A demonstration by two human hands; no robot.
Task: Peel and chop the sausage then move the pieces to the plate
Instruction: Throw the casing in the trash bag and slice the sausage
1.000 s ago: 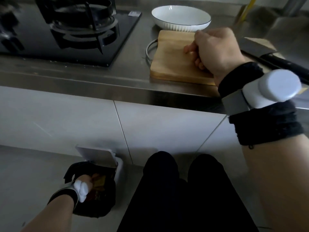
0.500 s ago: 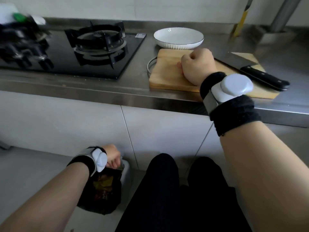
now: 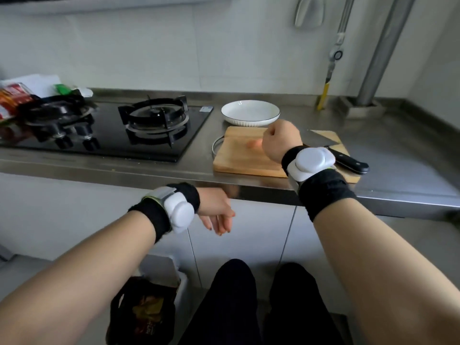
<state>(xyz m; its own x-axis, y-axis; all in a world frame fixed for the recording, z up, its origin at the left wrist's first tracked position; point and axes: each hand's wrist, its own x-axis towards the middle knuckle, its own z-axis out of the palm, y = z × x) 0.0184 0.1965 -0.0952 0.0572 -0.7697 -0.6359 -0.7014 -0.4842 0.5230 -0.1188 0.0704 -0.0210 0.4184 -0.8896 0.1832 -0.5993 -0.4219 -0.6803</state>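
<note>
A pink sausage [image 3: 254, 143] lies on the wooden cutting board [image 3: 239, 158], and only its left end shows past my right hand. My right hand [image 3: 280, 141] is curled in a fist over the board, fingers closed round the sausage. My left hand [image 3: 217, 212] hangs below the counter edge with its fingers relaxed and holds nothing. A white plate [image 3: 250, 112] stands just behind the board. A cleaver with a black handle [image 3: 348, 161] lies on the board's right side, partly hidden by my right wrist.
A black gas hob [image 3: 154, 123] fills the counter to the left of the board. Food packets [image 3: 15, 98] lie at the far left. A bin with a black bag [image 3: 146, 307] stands on the floor by my legs. A metal pipe [image 3: 378, 61] rises at the back right.
My left hand has come up from the bin on the floor to just below the counter edge, empty. The view has tilted up. My right hand stays on the board.
</note>
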